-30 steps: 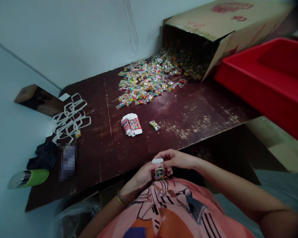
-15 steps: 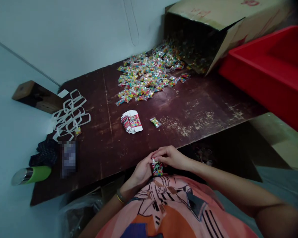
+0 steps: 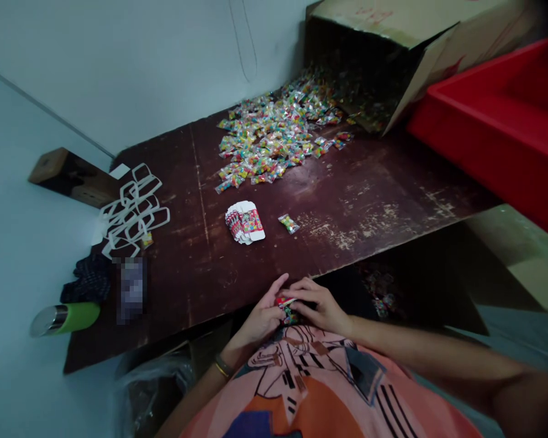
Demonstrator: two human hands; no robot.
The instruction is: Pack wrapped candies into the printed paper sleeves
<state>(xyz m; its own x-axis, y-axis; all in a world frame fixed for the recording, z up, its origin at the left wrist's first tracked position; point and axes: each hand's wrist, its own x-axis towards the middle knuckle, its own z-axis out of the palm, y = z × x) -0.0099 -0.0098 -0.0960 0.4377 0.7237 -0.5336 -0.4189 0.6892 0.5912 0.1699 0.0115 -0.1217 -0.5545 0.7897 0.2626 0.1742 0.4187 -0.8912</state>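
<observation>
Close to my body, just off the table's front edge, a small colourful printed carton (image 3: 288, 309) sits between my two hands. My left hand (image 3: 265, 315) grips it from the left, with the index finger stretched up past its top. From the right, my right hand (image 3: 320, 307) holds it, fingers bent over the upper end. Part of the carton is hidden by the fingers. On the table ahead lie a fanned stack of flat printed cartons (image 3: 251, 222) and one small clear packet of coloured sweets (image 3: 288, 224).
A big heap of sweet packets (image 3: 274, 143) spills from a tipped cardboard box (image 3: 424, 79). A red bin (image 3: 484, 140) stands at right. At left are white looped frames (image 3: 137, 210), a wooden block (image 3: 73, 176), a dark cloth (image 3: 86, 280) and a green bottle (image 3: 75, 318) on the brown table (image 3: 196, 267).
My right fingers have shifted over the carton's top, and my left index finger has lifted away from it. The carton's top now shows a red edge. The view has shifted slightly.
</observation>
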